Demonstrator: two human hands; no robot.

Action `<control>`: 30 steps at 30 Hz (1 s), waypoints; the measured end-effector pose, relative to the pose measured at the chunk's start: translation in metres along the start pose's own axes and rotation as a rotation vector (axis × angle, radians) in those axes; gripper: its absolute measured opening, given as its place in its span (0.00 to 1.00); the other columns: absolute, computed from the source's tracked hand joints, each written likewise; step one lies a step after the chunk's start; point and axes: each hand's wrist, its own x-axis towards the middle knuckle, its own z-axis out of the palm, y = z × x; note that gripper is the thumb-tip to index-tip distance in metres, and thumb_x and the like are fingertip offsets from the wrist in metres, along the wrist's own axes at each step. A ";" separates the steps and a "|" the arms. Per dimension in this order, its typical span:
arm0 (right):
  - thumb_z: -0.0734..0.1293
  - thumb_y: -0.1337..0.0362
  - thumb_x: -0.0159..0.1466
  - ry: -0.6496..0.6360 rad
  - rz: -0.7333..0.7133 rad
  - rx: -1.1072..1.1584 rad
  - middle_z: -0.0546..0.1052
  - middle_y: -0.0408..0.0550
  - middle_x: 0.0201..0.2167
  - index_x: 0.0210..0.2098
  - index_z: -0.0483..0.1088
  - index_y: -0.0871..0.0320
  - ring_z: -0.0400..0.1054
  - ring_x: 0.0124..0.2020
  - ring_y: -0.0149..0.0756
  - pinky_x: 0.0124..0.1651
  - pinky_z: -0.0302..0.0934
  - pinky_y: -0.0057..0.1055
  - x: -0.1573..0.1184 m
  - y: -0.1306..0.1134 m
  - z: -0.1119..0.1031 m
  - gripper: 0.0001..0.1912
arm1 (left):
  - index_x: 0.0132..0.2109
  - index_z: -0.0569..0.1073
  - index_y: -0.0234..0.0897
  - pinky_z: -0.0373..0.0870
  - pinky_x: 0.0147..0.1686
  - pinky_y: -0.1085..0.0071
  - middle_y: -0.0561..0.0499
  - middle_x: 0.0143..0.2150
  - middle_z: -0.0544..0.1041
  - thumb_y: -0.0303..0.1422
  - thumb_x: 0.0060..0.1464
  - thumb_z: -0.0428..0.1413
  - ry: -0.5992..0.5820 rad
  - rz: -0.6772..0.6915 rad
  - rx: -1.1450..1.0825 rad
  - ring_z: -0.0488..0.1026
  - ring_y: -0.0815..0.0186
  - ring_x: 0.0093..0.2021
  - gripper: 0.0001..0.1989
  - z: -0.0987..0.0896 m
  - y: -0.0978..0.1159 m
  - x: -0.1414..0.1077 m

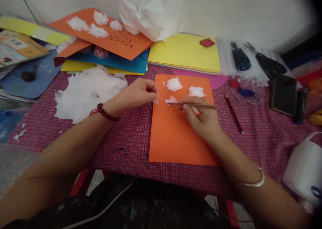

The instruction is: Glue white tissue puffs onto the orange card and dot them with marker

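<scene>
Pinching a white scrap [156, 100], the left hand [139, 92] was just left of centre; the right hand [205, 120] gripped a thin brown stick [201, 106] over the orange sheet [176, 138], right of centre.

Orange sheet [176, 138]: matt paper, smooth. On it, tissue tufts [174, 84]: thin paper, rough, matt. Beneath it, checked tablecloth [130, 121]: woven cloth, matt. Right of it, small wrapper [259, 95]: clear plastic, crinkled, glossy.

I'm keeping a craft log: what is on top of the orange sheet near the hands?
The orange sheet bears three white clusters and a small white scrap. The right hand and its stick hide part of it; what's beneath can't be seen.
</scene>
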 end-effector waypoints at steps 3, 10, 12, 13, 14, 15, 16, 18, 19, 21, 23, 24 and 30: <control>0.63 0.63 0.69 0.036 0.062 0.020 0.81 0.47 0.33 0.39 0.77 0.53 0.76 0.34 0.38 0.39 0.69 0.40 0.001 0.001 -0.001 0.10 | 0.28 0.74 0.35 0.64 0.28 0.72 0.53 0.25 0.76 0.24 0.48 0.58 -0.156 -0.026 -0.041 0.71 0.69 0.27 0.03 -0.003 0.002 -0.001; 0.65 0.61 0.69 0.103 0.229 0.198 0.79 0.44 0.29 0.38 0.74 0.53 0.74 0.29 0.35 0.31 0.67 0.34 0.002 0.000 0.000 0.06 | 0.38 0.74 0.35 0.67 0.31 0.75 0.53 0.31 0.78 0.24 0.52 0.58 -0.195 0.112 -0.078 0.73 0.71 0.31 0.05 0.020 -0.002 0.005; 0.65 0.60 0.69 0.117 0.261 0.256 0.78 0.43 0.29 0.38 0.73 0.52 0.74 0.29 0.34 0.31 0.68 0.33 0.002 0.003 0.002 0.06 | 0.38 0.74 0.34 0.67 0.31 0.75 0.53 0.32 0.78 0.23 0.50 0.58 -0.166 0.159 -0.038 0.73 0.71 0.32 0.06 0.028 -0.006 0.009; 0.65 0.60 0.69 0.125 0.273 0.275 0.78 0.43 0.29 0.38 0.72 0.52 0.74 0.29 0.34 0.31 0.69 0.33 0.002 0.004 0.002 0.06 | 0.37 0.74 0.34 0.66 0.31 0.75 0.53 0.32 0.78 0.22 0.50 0.58 -0.152 0.178 -0.008 0.73 0.71 0.32 0.06 0.031 -0.008 0.011; 0.65 0.59 0.69 0.131 0.282 0.287 0.78 0.43 0.29 0.38 0.72 0.52 0.74 0.29 0.34 0.32 0.69 0.33 0.001 0.006 0.003 0.06 | 0.35 0.74 0.34 0.65 0.30 0.76 0.53 0.31 0.78 0.22 0.50 0.58 -0.138 0.193 0.021 0.72 0.71 0.31 0.05 0.034 -0.009 0.013; 0.65 0.59 0.69 0.134 0.288 0.296 0.78 0.43 0.29 0.38 0.72 0.52 0.74 0.29 0.34 0.32 0.69 0.34 0.001 0.007 0.004 0.06 | 0.34 0.74 0.34 0.64 0.30 0.76 0.54 0.30 0.78 0.22 0.50 0.58 -0.129 0.206 0.047 0.72 0.71 0.31 0.04 0.036 -0.010 0.015; 0.65 0.58 0.69 0.137 0.292 0.307 0.78 0.43 0.29 0.38 0.72 0.52 0.74 0.30 0.35 0.32 0.69 0.34 0.001 0.008 0.004 0.06 | 0.33 0.74 0.34 0.63 0.30 0.76 0.54 0.30 0.78 0.22 0.50 0.57 -0.120 0.219 0.068 0.71 0.72 0.30 0.04 0.037 -0.011 0.016; 0.65 0.57 0.69 0.134 0.302 0.326 0.78 0.44 0.29 0.38 0.72 0.52 0.74 0.30 0.35 0.31 0.69 0.34 0.001 0.010 0.004 0.07 | 0.31 0.74 0.34 0.62 0.30 0.76 0.55 0.29 0.77 0.22 0.51 0.57 -0.099 0.251 0.104 0.70 0.72 0.30 0.04 0.038 -0.011 0.019; 0.65 0.57 0.69 0.133 0.307 0.333 0.78 0.44 0.29 0.38 0.72 0.52 0.74 0.30 0.35 0.31 0.69 0.34 0.001 0.010 0.004 0.07 | 0.31 0.74 0.34 0.62 0.30 0.75 0.55 0.28 0.77 0.22 0.51 0.57 -0.086 0.266 0.120 0.70 0.72 0.30 0.04 0.039 -0.012 0.020; 0.65 0.57 0.69 0.127 0.316 0.340 0.78 0.43 0.28 0.38 0.72 0.51 0.73 0.29 0.35 0.31 0.69 0.34 0.001 0.009 0.004 0.06 | 0.31 0.75 0.34 0.61 0.30 0.75 0.55 0.28 0.77 0.21 0.51 0.57 -0.065 0.283 0.141 0.70 0.72 0.30 0.05 0.040 -0.013 0.022; 0.65 0.57 0.69 0.135 0.318 0.334 0.78 0.44 0.29 0.39 0.72 0.51 0.73 0.29 0.34 0.31 0.69 0.34 0.002 0.007 0.003 0.06 | 0.31 0.74 0.34 0.62 0.31 0.75 0.55 0.28 0.77 0.21 0.50 0.57 -0.045 0.290 0.144 0.70 0.72 0.30 0.05 0.040 -0.014 0.023; 0.65 0.56 0.69 0.155 0.319 0.326 0.78 0.44 0.30 0.39 0.72 0.51 0.74 0.29 0.34 0.31 0.69 0.34 0.001 0.006 0.002 0.07 | 0.31 0.74 0.34 0.62 0.32 0.75 0.55 0.28 0.77 0.21 0.50 0.57 -0.038 0.291 0.140 0.70 0.72 0.30 0.05 0.041 -0.015 0.024; 0.61 0.57 0.72 0.267 0.230 0.240 0.77 0.44 0.30 0.38 0.71 0.51 0.74 0.29 0.34 0.33 0.68 0.34 -0.003 -0.005 -0.004 0.09 | 0.33 0.76 0.34 0.64 0.33 0.74 0.53 0.31 0.79 0.23 0.51 0.58 -0.060 0.257 0.143 0.72 0.70 0.32 0.04 0.041 -0.014 0.025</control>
